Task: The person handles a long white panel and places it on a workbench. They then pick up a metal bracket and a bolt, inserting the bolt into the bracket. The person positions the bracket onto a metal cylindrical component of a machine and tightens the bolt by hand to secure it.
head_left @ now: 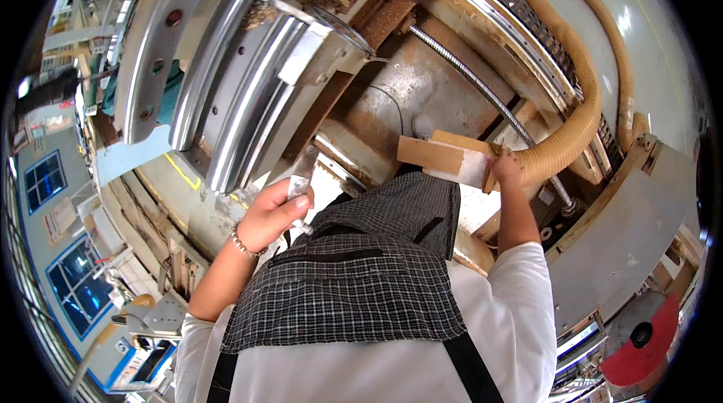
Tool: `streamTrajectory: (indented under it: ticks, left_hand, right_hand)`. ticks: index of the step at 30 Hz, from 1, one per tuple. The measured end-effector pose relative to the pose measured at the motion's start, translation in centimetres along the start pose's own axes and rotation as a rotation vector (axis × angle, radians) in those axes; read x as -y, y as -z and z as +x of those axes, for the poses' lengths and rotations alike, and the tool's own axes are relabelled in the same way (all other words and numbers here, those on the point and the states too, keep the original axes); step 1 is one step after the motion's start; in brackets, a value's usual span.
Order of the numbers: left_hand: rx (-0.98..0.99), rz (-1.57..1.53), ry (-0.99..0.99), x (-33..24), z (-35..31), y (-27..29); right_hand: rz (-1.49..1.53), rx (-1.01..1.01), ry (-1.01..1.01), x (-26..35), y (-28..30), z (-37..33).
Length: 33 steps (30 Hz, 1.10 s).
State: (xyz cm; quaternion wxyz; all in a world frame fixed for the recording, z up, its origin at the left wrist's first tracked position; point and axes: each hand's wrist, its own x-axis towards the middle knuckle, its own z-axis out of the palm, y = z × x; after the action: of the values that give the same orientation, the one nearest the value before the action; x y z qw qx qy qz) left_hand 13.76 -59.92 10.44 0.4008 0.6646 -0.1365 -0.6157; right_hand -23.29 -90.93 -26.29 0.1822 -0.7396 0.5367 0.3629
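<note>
My left hand point(271, 213), with a beaded bracelet at the wrist, is closed around a flat, blade-like tool point(299, 186). The tool's thin grey end points up and away from me, and a pale stub shows below my thumb. My right hand point(507, 169) grips the end of a ribbed tan hose point(568, 148), where it meets a boxy nozzle point(440, 154) of tan board and pale tape. The nozzle's mouth faces left, over the lap of my checked apron point(339, 282). My right fingertips are partly hidden behind the joint.
Polished steel rails point(260, 105) of a large machine curve at the upper left. Ahead lies a dusty metal bed point(407, 75), crossed by a flexible metal conduit point(482, 87). A grey panel point(621, 241) stands at the right, near a red disc-shaped part point(640, 343).
</note>
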Motion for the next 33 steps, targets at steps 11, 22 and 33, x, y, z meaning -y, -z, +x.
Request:
streamTrajectory:
  ticks: [11, 22, 33]
  left_hand:
    - [0.312, -0.331, -0.219, -2.3, 0.0, 0.6]
    - [0.63, -0.907, -0.222, -2.9, 2.1, -0.4]
    - [0.845, -1.02, -0.275, -4.6, 4.4, -1.6]
  right_hand:
    - [1.27, 0.133, 1.18, 22.8, 19.2, -26.6]
    - [1.184, -0.059, 1.483, 21.2, 23.8, -26.4]
    - [0.957, -0.493, 1.557, 20.6, 25.0, -25.4]
